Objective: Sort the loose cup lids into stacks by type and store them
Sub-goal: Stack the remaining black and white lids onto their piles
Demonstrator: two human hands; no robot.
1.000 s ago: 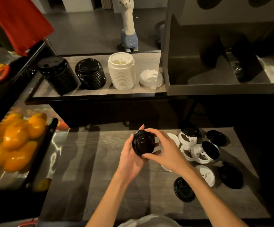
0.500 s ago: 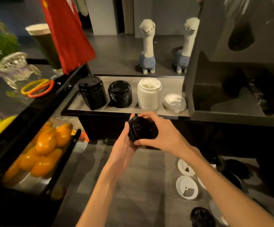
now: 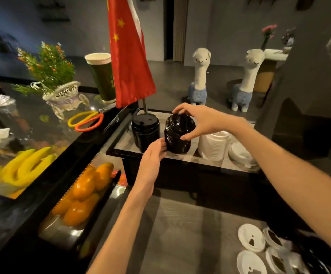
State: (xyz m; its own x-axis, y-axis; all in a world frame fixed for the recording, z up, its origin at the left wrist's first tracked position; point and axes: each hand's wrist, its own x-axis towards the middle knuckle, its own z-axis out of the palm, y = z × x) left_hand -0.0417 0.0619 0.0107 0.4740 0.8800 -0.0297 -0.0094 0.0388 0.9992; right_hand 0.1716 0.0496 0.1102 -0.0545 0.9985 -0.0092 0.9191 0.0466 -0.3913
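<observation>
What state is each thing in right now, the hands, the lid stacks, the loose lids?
Right hand: fingers curled over the top of the second black stack.
Left hand: straight fingers touching that stack's side.
Second black stack: upright on the shelf.
First black stack: upright, untouched.
White stack: upright, partly hidden by the right arm.
Loose white lids: lying unstacked on the counter.

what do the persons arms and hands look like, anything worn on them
Both arms are bare from the frame's lower edge up to the hands: no sleeves show. The left hand and right hand wear no gloves, and no watch, bracelet or ring can be seen on the wrists or fingers. Both forearms are slim. No markings or tattoos are visible in this dim light.
</observation>
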